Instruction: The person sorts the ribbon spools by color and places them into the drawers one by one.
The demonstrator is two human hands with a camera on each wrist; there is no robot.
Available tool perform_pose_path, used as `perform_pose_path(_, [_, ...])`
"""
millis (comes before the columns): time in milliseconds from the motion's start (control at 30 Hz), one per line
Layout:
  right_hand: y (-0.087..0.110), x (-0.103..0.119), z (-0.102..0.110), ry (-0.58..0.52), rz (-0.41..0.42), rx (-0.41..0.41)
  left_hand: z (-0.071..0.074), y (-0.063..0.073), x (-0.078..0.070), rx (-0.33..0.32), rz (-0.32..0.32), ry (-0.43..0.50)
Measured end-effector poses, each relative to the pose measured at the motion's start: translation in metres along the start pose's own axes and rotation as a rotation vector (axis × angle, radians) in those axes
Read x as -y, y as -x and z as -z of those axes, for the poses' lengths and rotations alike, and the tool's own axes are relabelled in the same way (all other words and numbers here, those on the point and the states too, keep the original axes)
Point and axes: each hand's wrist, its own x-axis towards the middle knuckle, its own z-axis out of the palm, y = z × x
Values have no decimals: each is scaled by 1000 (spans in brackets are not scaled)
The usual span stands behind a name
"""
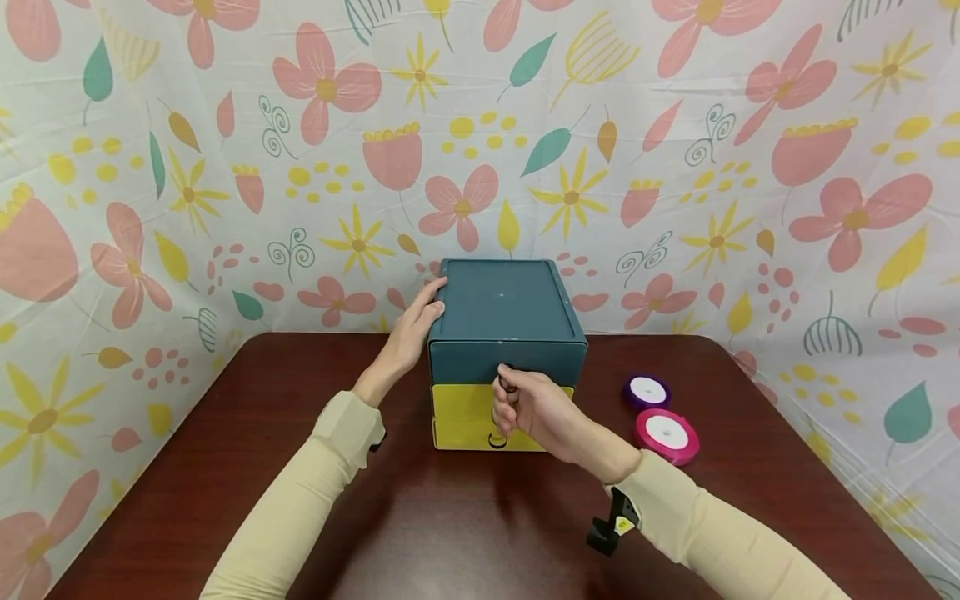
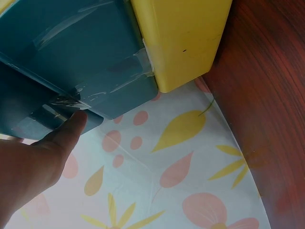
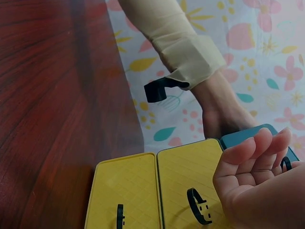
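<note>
A small drawer unit (image 1: 501, 300) stands on the table, with a teal top and a teal upper drawer front (image 1: 465, 358). Below it are two yellow drawers (image 3: 126, 186), fitted with black curved handles (image 3: 196, 205). My right hand (image 1: 543, 408) is at the front, its fingers curled at the upper drawer's black handle (image 3: 286, 163), mostly hidden by the hand in the head view. Against the unit's left side and top edge rests my left hand (image 1: 408, 333), fingers extended; a fingertip (image 2: 78, 119) touches the teal side near clear tape.
To the right of the unit lie a purple ribbon spool (image 1: 630, 396) and a pink ribbon spool (image 1: 688, 446), both with white centres. A flower-printed cloth (image 1: 465, 83) hangs behind the dark red-brown table (image 1: 285, 400).
</note>
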Motion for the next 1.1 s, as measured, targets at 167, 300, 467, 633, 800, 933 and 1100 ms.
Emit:
perform_pose_path(167, [0, 1, 0, 4, -2, -4, 0, 0, 0, -2, 6, -3])
perform_pose_path(300, [-1, 1, 0, 2, 3, -4, 1, -1, 0, -1, 3, -8])
perform_pose_path(467, [-1, 2, 0, -2, 4, -1, 1, -1, 0, 0, -1, -14])
perform_pose_path(633, [-2, 3, 0, 1, 5, 3, 1, -1, -1, 3, -1, -9])
perform_pose_path(800, [-2, 3, 0, 2, 6, 8, 1, -1, -2, 6, 1, -8])
perform_pose_path(933, [-2, 3, 0, 4, 6, 6, 1, -1, -1, 7, 2, -8])
perform_pose_path(1100, [-2, 3, 1, 6, 7, 5, 0, -1, -1, 10, -2, -5])
